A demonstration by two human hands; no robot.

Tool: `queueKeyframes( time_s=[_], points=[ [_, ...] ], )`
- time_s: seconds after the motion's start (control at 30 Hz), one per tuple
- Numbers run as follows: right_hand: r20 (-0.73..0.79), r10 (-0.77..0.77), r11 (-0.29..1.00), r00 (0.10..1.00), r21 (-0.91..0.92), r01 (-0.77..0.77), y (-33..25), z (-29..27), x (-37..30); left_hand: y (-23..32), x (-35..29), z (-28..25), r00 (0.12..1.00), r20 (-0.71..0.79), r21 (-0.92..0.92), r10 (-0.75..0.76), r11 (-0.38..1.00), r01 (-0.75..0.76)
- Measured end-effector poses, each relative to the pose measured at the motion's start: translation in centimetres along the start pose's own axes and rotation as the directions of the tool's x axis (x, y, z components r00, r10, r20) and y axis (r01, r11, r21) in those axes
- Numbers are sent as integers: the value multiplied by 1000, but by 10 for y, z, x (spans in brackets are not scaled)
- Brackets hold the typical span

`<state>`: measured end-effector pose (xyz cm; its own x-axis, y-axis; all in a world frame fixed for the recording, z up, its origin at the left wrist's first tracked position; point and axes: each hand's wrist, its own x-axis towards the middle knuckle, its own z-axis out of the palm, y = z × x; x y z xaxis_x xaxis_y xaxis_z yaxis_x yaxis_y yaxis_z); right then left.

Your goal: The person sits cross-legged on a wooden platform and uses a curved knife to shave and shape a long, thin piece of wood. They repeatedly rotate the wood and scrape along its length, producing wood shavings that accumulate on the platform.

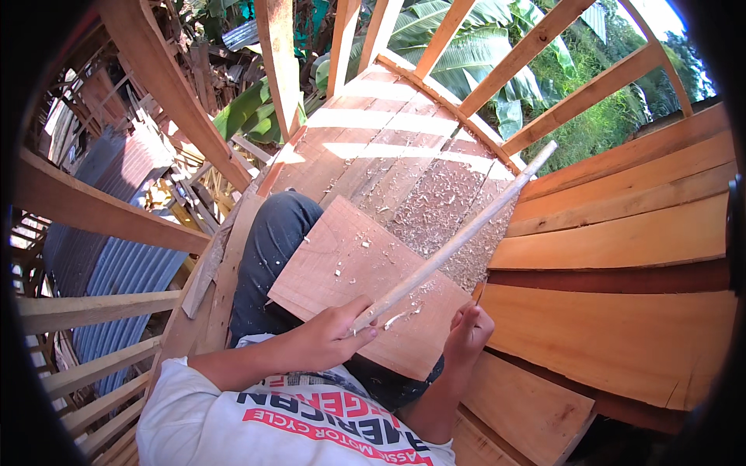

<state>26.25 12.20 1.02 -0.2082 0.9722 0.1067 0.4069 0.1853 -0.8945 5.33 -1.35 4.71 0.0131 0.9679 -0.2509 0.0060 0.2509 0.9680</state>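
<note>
My left hand [342, 330] is closed around the near end of a long, pale wooden stick [458, 237]. The stick slants up and away to the right, over a wide wooden board [353, 268] that lies across my lap. My right hand [468, 330] is a fist at the board's right edge, apart from the stick. A thin brownish piece [477, 292] juts from the top of that fist; its kind is too small to tell. Several curled shavings [400, 317] rest on the board near my left hand.
Wood shavings [443, 206] litter the plank floor [365, 140] ahead. Stacked planks [606, 233] form a wall close on my right. Upright wooden slats [276, 62] fence the left and far sides. Beyond the left slats lie corrugated metal sheets [132, 279] and scrap wood.
</note>
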Motion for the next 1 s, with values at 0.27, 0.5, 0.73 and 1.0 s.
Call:
queueKeyframes(
  time_s=[0.27, 0.5, 0.73, 1.0],
  points=[
    [219, 202, 910, 955, 318, -265, 11, 18, -55, 18, 24, 2, 986, 168, -138, -10, 990, 34],
    [190, 42, 979, 981, 187, -78, -1, 0, -39, 15, 28, 24, 867, 494, -580, -68, 717, 387],
    [180, -121, 986, 976, -91, 139, -20, 10, -33, 10, 33, 22, 943, 324, -305, -77, 935, 181],
    [-95, -138, 962, 986, -251, 111, 5, -15, 4, 22, 20, 22, 959, 244, 44, -143, 990, 136]
  ],
)
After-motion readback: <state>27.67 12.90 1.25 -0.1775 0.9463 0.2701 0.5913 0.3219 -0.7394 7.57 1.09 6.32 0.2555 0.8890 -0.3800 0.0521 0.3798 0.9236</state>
